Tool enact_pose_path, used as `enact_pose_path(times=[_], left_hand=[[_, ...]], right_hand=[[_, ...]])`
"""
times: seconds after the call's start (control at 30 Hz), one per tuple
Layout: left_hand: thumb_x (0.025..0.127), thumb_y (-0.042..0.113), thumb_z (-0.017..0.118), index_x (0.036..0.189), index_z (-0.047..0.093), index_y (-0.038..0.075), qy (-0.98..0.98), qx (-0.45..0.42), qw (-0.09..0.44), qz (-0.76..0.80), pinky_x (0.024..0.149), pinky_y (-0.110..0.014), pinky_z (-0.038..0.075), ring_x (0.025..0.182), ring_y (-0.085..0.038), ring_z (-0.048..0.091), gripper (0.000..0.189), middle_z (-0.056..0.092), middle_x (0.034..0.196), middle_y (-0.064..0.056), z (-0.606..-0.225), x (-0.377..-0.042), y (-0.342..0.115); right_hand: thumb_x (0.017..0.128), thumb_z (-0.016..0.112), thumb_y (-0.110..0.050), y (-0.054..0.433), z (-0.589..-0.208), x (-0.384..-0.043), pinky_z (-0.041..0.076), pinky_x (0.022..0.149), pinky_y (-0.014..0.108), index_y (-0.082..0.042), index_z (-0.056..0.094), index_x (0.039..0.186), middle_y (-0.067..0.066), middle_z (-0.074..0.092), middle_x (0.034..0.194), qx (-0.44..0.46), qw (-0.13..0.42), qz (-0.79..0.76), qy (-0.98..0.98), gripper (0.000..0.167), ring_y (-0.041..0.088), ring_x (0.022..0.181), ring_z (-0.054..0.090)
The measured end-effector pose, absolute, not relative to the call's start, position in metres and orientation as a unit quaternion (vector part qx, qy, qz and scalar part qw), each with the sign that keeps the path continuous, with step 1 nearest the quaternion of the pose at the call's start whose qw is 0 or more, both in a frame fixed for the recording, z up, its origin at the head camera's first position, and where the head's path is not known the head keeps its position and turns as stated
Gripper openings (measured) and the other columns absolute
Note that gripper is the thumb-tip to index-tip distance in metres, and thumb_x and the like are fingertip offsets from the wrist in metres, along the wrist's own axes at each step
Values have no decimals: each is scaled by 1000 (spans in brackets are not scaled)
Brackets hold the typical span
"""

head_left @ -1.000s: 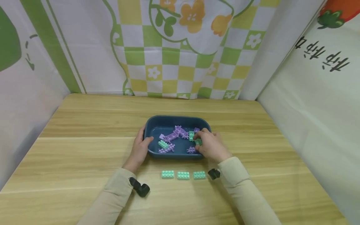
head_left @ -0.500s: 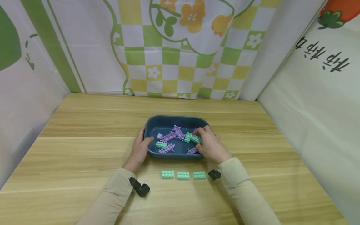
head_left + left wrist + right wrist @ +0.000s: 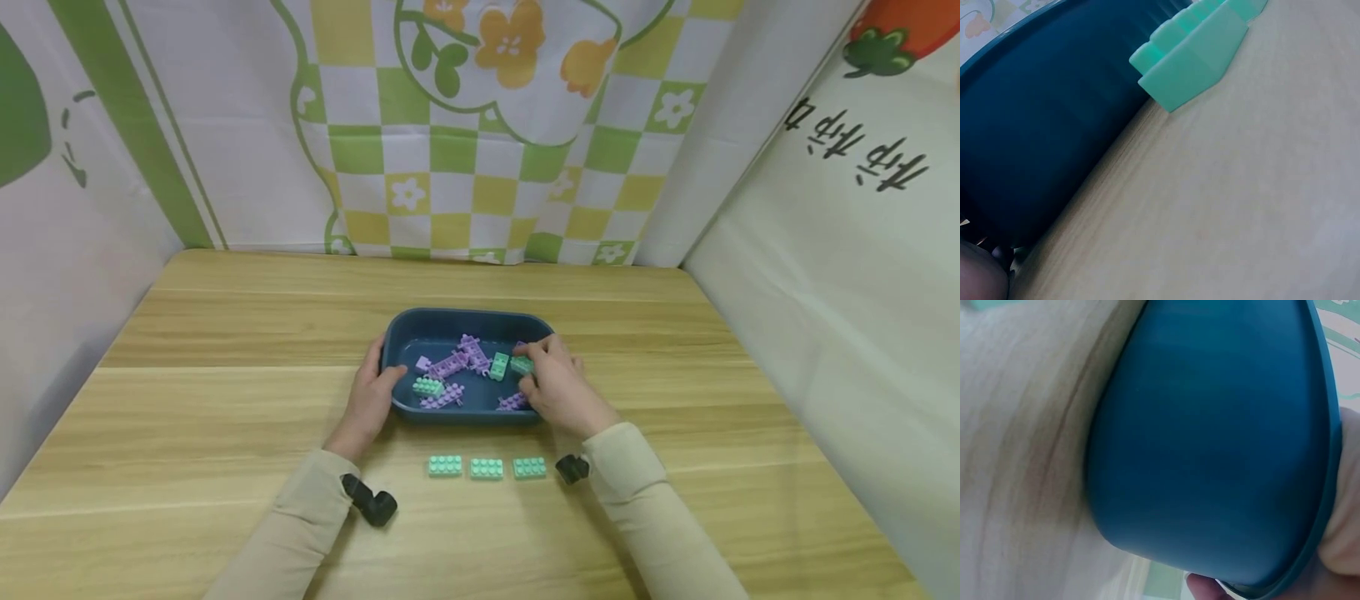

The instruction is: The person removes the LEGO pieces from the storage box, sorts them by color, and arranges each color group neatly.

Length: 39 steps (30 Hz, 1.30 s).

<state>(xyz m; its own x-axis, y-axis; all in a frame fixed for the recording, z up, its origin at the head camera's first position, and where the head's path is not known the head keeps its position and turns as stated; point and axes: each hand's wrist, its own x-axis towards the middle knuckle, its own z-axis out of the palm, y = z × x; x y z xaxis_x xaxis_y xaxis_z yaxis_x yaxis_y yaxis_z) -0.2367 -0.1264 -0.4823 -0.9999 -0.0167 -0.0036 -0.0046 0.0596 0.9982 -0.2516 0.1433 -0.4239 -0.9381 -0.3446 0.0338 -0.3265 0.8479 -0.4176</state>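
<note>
Blue tray [image 3: 457, 417], smooth-walled with rounded corners, sits between the left hand [image 3: 371, 395], clamped on its left end, and the right hand [image 3: 564, 387], over the other end. From my station I see knobbly purple pieces [image 3: 448, 364] inside; the right hand pinches a blocky green brick [image 3: 521, 366].

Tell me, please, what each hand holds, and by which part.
The left hand grips the blue tray by its left end. The right hand is at a green brick; whether it's held cannot be told.
</note>
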Motion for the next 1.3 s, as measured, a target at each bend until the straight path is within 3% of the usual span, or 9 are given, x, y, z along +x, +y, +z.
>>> enact_pose_path(times=[0.13, 0.43, 0.6, 0.93, 1.1, 1.3], left_hand=[[97, 14, 46, 154, 24, 14, -728, 7, 6, -685, 117, -46, 19, 146, -28, 18, 62, 21, 159, -7, -483, -237, -126], [97, 13, 45, 154, 24, 13, -725, 7, 6, -689, 117, -46, 18, 146, -27, 17, 61, 21, 159, -7, -482, -237, -125], [97, 13, 46, 154, 24, 13, -723, 5, 7, -691, 117, -45, 17, 146, -27, 17, 61, 22, 159, -8, -481, -237, -125], [98, 14, 45, 155, 22, 16, -722, 6, 0, -692, 118, -45, 16, 146, -26, 15, 62, 20, 160, -5, -480, -235, -125], [98, 14, 44, 155, 22, 15, -727, 9, 1, -687, 117, -45, 16, 146, -27, 16, 61, 20, 160, -6, -481, -235, -125], [98, 15, 44, 155, 22, 15, -731, 10, 2, -682, 118, -46, 15, 146, -28, 15, 61, 20, 160, -7, -481, -236, -125]], right_hand=[[96, 48, -9, 144, -425, -251, 32, 87, 41, -1, 56, 130, 12, 46, 122, -181, 2, -217, 959, 35, 26, 108, 45], [102, 36, -9, 148, -429, -251, 32, 100, 51, -1, 46, 139, 16, 54, 133, -175, -13, -245, 953, 39, 31, 117, 46], [100, 39, -3, 150, -429, -250, 33, 100, 51, -2, 36, 147, 15, 50, 130, -182, -21, -248, 951, 47, 30, 119, 40], [103, 44, -14, 154, -432, -251, 33, 86, 40, -2, 46, 143, 10, 51, 113, -193, -43, -263, 944, 42, 25, 105, 41], [101, 47, -10, 154, -437, -250, 31, 85, 39, -4, 51, 138, 8, 51, 107, -195, -75, -292, 933, 38, 24, 101, 42], [99, 48, -3, 158, -440, -245, 27, 85, 42, -5, 53, 131, 12, 51, 111, -204, -149, -322, 912, 32, 28, 104, 40]])
